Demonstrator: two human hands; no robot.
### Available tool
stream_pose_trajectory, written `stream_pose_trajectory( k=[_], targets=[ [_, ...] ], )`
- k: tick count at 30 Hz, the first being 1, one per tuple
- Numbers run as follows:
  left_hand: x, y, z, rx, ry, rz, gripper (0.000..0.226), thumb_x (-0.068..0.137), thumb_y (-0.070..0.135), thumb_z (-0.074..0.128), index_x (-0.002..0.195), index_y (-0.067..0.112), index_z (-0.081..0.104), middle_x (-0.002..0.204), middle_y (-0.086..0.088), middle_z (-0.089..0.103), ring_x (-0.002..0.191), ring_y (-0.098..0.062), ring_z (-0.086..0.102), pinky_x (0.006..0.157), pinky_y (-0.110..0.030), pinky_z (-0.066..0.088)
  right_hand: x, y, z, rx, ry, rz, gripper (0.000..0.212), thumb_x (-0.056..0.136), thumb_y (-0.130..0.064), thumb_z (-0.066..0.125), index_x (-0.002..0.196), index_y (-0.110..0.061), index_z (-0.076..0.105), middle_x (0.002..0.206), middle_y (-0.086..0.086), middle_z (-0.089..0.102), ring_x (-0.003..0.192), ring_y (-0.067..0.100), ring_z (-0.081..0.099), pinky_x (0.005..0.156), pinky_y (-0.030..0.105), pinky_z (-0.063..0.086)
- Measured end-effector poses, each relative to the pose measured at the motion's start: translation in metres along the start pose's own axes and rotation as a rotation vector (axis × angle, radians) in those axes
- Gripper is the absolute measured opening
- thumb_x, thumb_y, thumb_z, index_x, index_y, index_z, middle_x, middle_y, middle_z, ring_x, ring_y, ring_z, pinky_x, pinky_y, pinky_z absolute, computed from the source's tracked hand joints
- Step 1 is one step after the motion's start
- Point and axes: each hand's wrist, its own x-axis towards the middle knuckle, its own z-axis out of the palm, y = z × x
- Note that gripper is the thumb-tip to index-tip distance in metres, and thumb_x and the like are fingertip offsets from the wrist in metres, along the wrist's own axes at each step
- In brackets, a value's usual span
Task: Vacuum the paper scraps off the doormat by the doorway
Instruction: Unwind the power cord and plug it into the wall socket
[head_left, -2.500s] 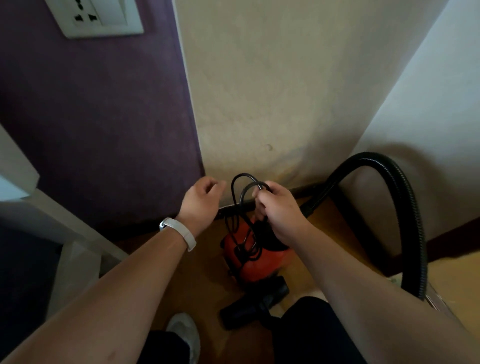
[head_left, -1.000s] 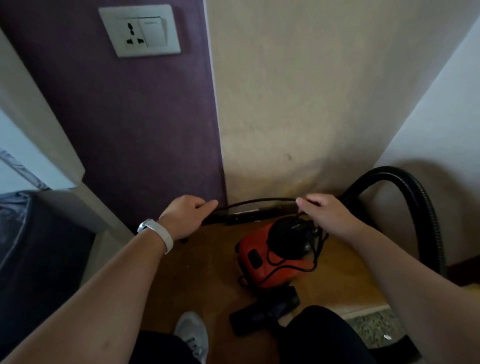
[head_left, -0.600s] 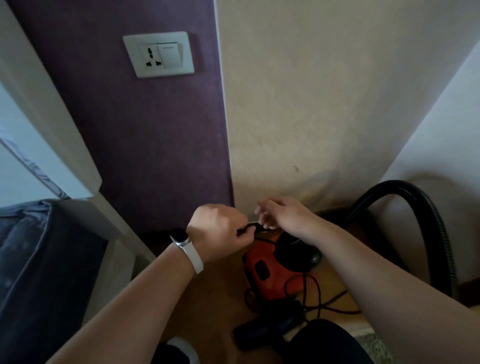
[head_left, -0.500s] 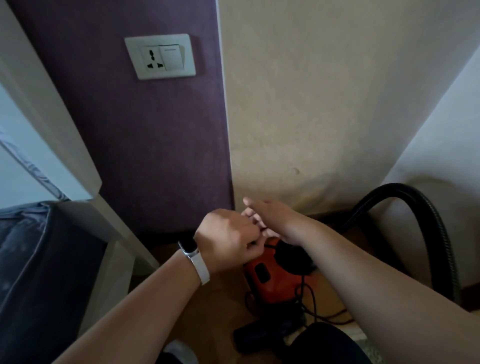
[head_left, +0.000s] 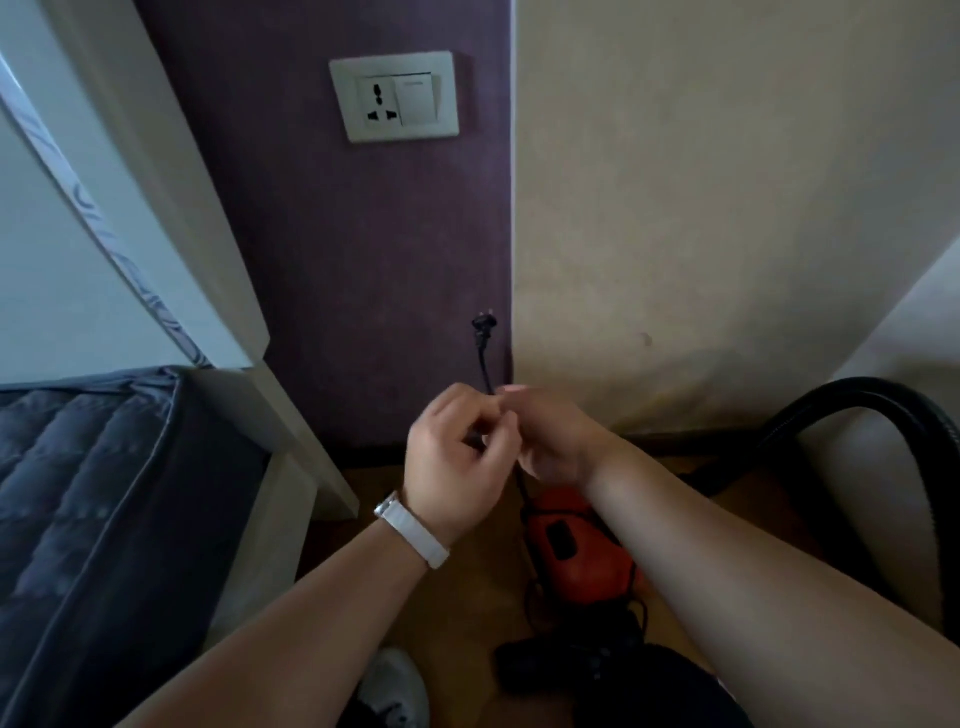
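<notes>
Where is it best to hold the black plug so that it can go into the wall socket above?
Probably by the moulded plug body, not the cord. Both hands, left hand and right hand, pinch the cord below it, so the plug stands loosely with its pins upward. Take the body from below and behind, fingers on its sides, pins free and turned toward the wall socket.

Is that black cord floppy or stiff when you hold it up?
Probably a bit of both. Above the hands a short piece of cord stands upright with the plug on top, so it seems springy. Near the red vacuum it droops in loops, so long lengths likely flop.
</notes>
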Motion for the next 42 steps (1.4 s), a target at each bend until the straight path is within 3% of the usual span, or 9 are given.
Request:
stream_pose_trajectory(
  k=[5,9,15,17,20,22,25,35,42],
  targets=[
    [0.02,-0.017,-0.005,-0.057,0.013,-0.617,0.03,0.096,0.026,0.058,0.071,0.011,0.059,0.061,0.001,0.053,0.054,-0.011,0.048,0.054,-0.035,0.043,-0.014,-0.005,-0.002,-0.123,0.128,-0.13,0.035,0.106,-0.03,0.041,0.075,-0.019,0.051,0.044,-0.01,0.038,0.035,0.006,0.031,0.038,0.021,0.023],
    [0.026,-0.024,-0.001,-0.199,-0.11,-0.838,0.036,0.097,0.042,0.056,0.091,0.009,0.068,0.081,-0.01,0.069,0.079,-0.026,0.066,0.079,-0.044,0.055,-0.031,-0.002,-0.001,-0.371,0.184,-0.263,0.042,0.104,-0.032,0.046,0.064,-0.022,0.045,0.048,-0.009,0.037,0.04,0.008,0.035,0.05,0.03,0.028],
    [0.038,-0.003,0.009,-0.485,-0.068,-0.873,0.03,0.103,0.029,0.048,0.096,0.003,0.062,0.074,-0.007,0.062,0.061,-0.015,0.061,0.053,-0.024,0.053,-0.039,0.01,0.0,-0.676,0.178,-0.4,0.033,0.102,-0.03,0.052,0.071,-0.017,0.051,0.057,-0.007,0.042,0.051,0.008,0.041,0.051,0.024,0.031],
    [0.039,0.001,0.012,-0.485,-0.065,-0.823,0.03,0.104,0.026,0.047,0.089,0.003,0.059,0.068,-0.007,0.061,0.061,-0.017,0.061,0.058,-0.029,0.053,-0.04,0.013,-0.001,-0.667,0.183,-0.42,0.028,0.102,-0.03,0.051,0.08,-0.016,0.06,0.06,-0.004,0.05,0.053,0.007,0.046,0.051,0.024,0.034],
    [0.043,0.007,0.012,-0.512,-0.023,-0.764,0.03,0.103,0.022,0.048,0.081,0.004,0.057,0.066,-0.008,0.065,0.064,-0.022,0.064,0.066,-0.037,0.056,-0.044,0.012,0.002,-0.651,0.216,-0.459,0.03,0.1,-0.034,0.048,0.111,-0.013,0.066,0.094,0.015,0.069,0.083,0.024,0.066,0.067,0.044,0.051],
    [0.051,0.012,0.01,-0.544,0.026,-0.767,0.027,0.103,0.022,0.049,0.082,0.006,0.055,0.065,-0.007,0.066,0.064,-0.025,0.065,0.063,-0.037,0.055,-0.046,0.008,0.003,-0.659,0.241,-0.5,0.03,0.099,-0.035,0.046,0.103,-0.012,0.065,0.088,0.012,0.068,0.077,0.021,0.064,0.064,0.044,0.048],
    [0.07,0.013,0.001,-0.474,0.096,-0.759,0.024,0.102,0.024,0.051,0.083,0.008,0.054,0.058,-0.003,0.06,0.058,-0.023,0.061,0.059,-0.034,0.05,-0.047,-0.002,0.006,-0.708,0.278,-0.512,0.031,0.102,-0.03,0.048,0.078,-0.012,0.054,0.067,0.002,0.051,0.056,0.01,0.046,0.053,0.027,0.033],
    [0.159,-0.008,-0.06,-0.209,0.137,-0.681,0.038,0.096,0.028,0.059,0.095,-0.01,0.064,0.054,0.001,0.048,0.043,-0.01,0.048,0.058,-0.031,0.047,-0.032,-0.058,0.027,-1.005,0.33,-0.504,0.036,0.101,-0.042,0.048,0.075,-0.017,0.052,0.067,0.002,0.051,0.065,0.021,0.054,0.056,0.032,0.034],
    [0.202,-0.029,-0.074,-0.222,0.223,-0.687,0.03,0.094,0.027,0.062,0.084,0.0,0.069,0.051,0.001,0.05,0.041,-0.009,0.047,0.058,-0.03,0.045,-0.005,-0.097,0.021,-1.068,0.452,-0.51,0.045,0.098,-0.047,0.051,0.076,-0.009,0.053,0.066,0.003,0.049,0.06,0.017,0.048,0.056,0.03,0.032]
  ],
)
